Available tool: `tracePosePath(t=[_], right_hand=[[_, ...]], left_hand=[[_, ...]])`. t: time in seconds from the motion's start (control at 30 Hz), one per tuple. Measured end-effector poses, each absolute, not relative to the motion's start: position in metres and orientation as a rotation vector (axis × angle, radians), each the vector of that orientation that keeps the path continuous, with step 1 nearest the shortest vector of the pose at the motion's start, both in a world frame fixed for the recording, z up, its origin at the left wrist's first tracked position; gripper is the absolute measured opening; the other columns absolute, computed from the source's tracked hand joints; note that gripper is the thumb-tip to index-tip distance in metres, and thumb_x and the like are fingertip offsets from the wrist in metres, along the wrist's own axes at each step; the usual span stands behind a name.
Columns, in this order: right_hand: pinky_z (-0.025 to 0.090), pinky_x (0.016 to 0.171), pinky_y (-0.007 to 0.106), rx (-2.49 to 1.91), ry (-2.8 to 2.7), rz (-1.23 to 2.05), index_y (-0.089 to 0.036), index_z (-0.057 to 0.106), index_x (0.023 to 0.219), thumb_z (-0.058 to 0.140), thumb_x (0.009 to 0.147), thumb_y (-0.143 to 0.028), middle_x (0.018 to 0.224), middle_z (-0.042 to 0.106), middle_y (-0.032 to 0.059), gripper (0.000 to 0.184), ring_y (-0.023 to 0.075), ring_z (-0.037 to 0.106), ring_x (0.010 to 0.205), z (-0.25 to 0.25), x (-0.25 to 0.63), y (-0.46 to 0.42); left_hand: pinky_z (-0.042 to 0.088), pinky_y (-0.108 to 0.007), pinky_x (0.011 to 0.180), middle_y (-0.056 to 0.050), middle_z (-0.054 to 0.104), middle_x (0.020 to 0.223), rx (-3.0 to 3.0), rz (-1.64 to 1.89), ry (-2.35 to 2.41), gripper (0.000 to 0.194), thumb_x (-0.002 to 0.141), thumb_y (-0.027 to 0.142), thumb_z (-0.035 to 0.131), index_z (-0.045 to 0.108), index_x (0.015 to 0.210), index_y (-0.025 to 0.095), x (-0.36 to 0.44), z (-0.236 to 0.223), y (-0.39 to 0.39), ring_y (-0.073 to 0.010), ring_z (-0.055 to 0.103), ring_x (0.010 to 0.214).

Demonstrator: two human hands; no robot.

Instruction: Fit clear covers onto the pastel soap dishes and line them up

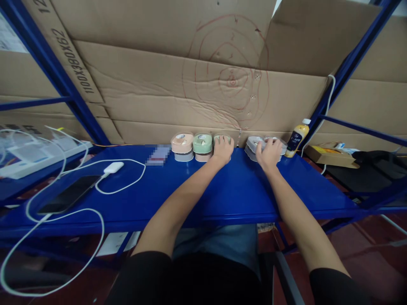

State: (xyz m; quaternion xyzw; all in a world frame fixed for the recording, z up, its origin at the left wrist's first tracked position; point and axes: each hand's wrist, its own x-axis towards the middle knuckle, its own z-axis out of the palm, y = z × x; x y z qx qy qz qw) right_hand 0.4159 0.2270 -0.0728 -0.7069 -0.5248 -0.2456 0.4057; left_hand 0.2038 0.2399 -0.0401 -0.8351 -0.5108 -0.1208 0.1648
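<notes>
A row of small lidded plastic boxes stands at the back of the blue table. My left hand (223,149) is closed over a box with a light green lid (221,137), its fingers curled across the top and hiding most of it. Left of it are a box with a green lid (202,143) and a box with a peach lid (182,142). To the right, across a gap, my right hand (269,153) grips a greyish box (282,147), thumb apart from the fingers. Another greyish box (251,149) sits just left of that hand. Both forearms reach over the table.
A yellow drink bottle (297,138) leans beside the right boxes. On the left of the blue table (178,190) lie a black phone (70,195), a white cable and a white adapter (113,167). Cardboard panels (152,84) with red rings rise behind, between blue posts.
</notes>
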Motion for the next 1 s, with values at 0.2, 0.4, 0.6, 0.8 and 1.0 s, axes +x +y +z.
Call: tracePosePath(t=[0.2, 0.4, 0.6, 0.8, 1.0], right_hand=[[0.042, 0.109, 0.059, -1.742, -1.311, -0.573, -0.012, 0.067, 0.119, 0.046, 0.103, -0.042, 0.126, 0.062, 0.0261, 0.040, 0.0422, 0.054, 0.124, -0.069, 0.417, 0.224], [0.052, 0.106, 0.050, -1.374, -1.619, -0.222, -0.020, 0.069, 0.117, 0.042, 0.108, -0.048, 0.124, 0.070, 0.0184, 0.040, 0.0326, 0.065, 0.119, -0.054, 0.399, 0.203], [0.054, 0.115, 0.052, -0.827, -2.209, 0.581, -0.026, 0.072, 0.135, 0.069, 0.093, -0.075, 0.140, 0.076, 0.0100, 0.064, 0.0327, 0.070, 0.132, -0.057, 0.364, 0.188], [0.053, 0.118, 0.057, -0.956, -2.204, 0.482, -0.023, 0.073, 0.138, 0.094, 0.076, -0.062, 0.143, 0.075, 0.0141, 0.076, 0.0356, 0.071, 0.132, -0.081, 0.344, 0.189], [0.056, 0.114, 0.056, -1.034, -2.171, 0.329, -0.023, 0.071, 0.137, 0.091, 0.080, -0.066, 0.137, 0.076, 0.0144, 0.075, 0.0354, 0.072, 0.128, -0.095, 0.325, 0.183]], left_hand=[[0.029, -0.062, 0.133, -0.031, 0.050, 0.168, -2.410, -0.449, -1.176, 0.066, 0.097, 0.005, 0.054, 0.049, 0.163, 0.005, 0.194, -0.054, 0.220, -0.0450, 0.043, 0.161], [0.028, -0.068, 0.135, -0.020, 0.044, 0.176, -2.779, -0.756, -0.752, 0.086, 0.086, 0.008, 0.068, 0.042, 0.168, 0.020, 0.142, -0.059, 0.171, -0.0443, 0.034, 0.166], [0.037, -0.063, 0.135, -0.011, 0.049, 0.174, -2.994, -0.753, -0.607, 0.075, 0.096, 0.014, 0.065, 0.043, 0.166, 0.030, 0.080, -0.070, 0.160, -0.0357, 0.042, 0.163], [0.043, -0.059, 0.132, -0.016, 0.046, 0.175, -3.029, -0.894, -0.726, 0.066, 0.098, 0.021, 0.068, 0.047, 0.161, 0.024, 0.061, -0.092, 0.184, -0.0353, 0.045, 0.162], [0.052, -0.059, 0.123, -0.018, 0.060, 0.158, -3.145, -0.976, -1.001, 0.084, 0.084, 0.045, 0.091, 0.050, 0.155, 0.025, 0.055, -0.098, 0.188, -0.0408, 0.060, 0.148]])
